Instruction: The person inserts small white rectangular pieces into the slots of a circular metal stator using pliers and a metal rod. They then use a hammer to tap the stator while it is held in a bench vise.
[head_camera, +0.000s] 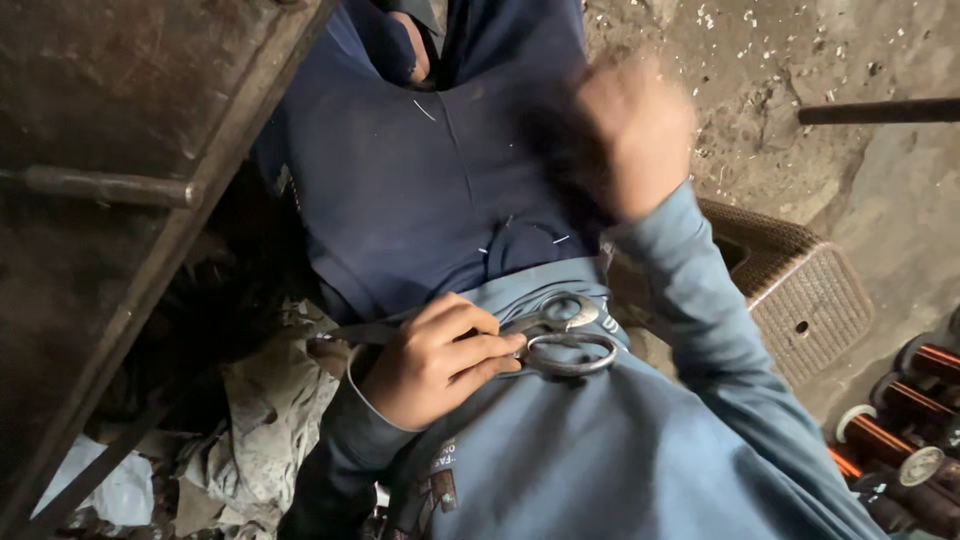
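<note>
My left hand (435, 360) is clenched around a pair of steel scissors (545, 335), held against my lap on the blue shirt, loop handles pointing right, blades hidden under the fingers. My right hand (630, 135) is raised near the chest, blurred, apparently a loose fist holding nothing I can see. I judge the covered blades could nick my palm or the cloth if the grip slips. Copper wire spools (890, 420) lie at lower right beside a brown woven stool (810, 295).
</note>
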